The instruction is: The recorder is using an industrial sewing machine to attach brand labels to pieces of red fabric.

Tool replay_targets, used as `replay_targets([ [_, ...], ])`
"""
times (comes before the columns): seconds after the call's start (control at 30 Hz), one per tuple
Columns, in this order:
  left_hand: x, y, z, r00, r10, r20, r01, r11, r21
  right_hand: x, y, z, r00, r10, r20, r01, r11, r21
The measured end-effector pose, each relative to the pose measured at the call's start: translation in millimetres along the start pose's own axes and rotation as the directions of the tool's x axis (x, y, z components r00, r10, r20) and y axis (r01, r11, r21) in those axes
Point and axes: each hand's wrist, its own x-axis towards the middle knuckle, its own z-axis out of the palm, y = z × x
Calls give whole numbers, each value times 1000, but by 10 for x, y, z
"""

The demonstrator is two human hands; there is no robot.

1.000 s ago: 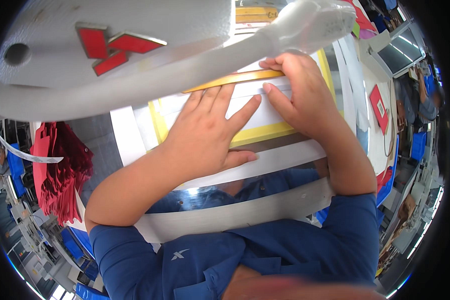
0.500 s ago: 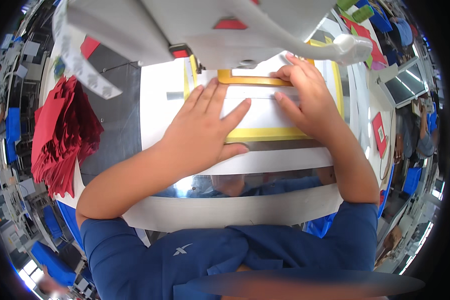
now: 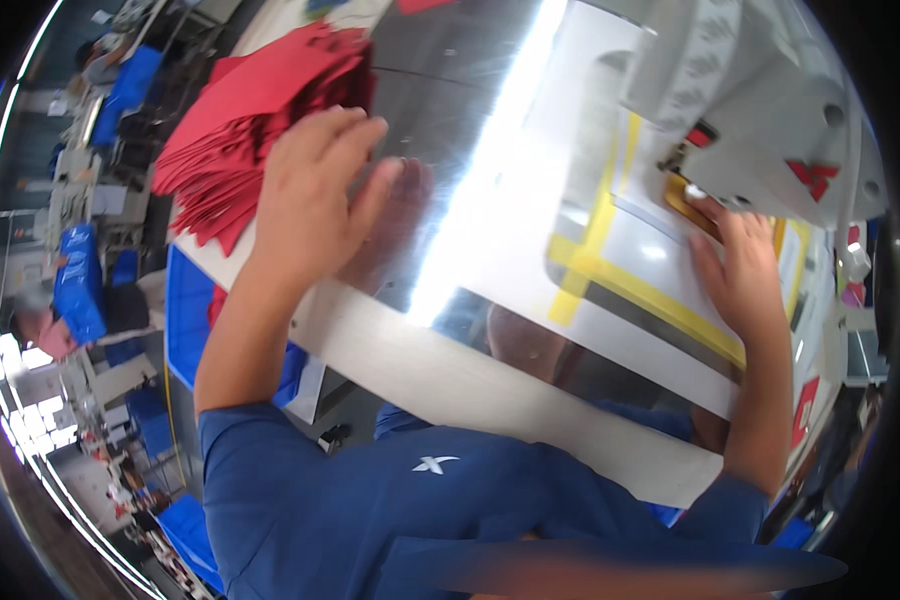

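My left hand (image 3: 315, 190) is at the red stack of folded fabric or paper pieces (image 3: 260, 130) on the left. Its fingers are apart and hold nothing I can see; whether the fingertips touch the stack cannot be told. On the right, my right hand (image 3: 745, 265) is at an orange frame (image 3: 685, 203) under the grey sewing machine head (image 3: 770, 110). Its fingers curl over the frame's near bar, with the thumb on the near side. Part of the frame is hidden by the hand and the machine. Beneath lies a white sheet edged with yellow tape (image 3: 630, 290).
A shiny metal plate (image 3: 450, 170) covers the table between my hands. The pale table edge (image 3: 450, 360) runs in front of me. Blue bins (image 3: 185, 320) stand below the table on the left. A red card (image 3: 805, 410) lies at the far right.
My left hand has left the frame and moved left to the red stack. My right hand stays at the frame. The view has turned leftward, so the machine now appears at the right.
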Motion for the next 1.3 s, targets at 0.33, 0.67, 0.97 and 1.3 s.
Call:
replay_targets([
  [0.33,-98,-1158,-709,957,-288,35,274,936,222,-456,-85,-53,996,68,-65,-57,985,164],
  [0.67,170,-1204,-526,961,-274,-19,274,951,141,-612,-15,60,986,80,-146,-38,963,268],
  [0.97,865,-448,-1,884,307,-353,-282,952,120,-559,-200,-34,987,4,-158,33,973,228],
  [1.3,261,806,757,867,476,146,-455,877,-155,-267,-594,-101,954,-299,-11,300,953,48],
])
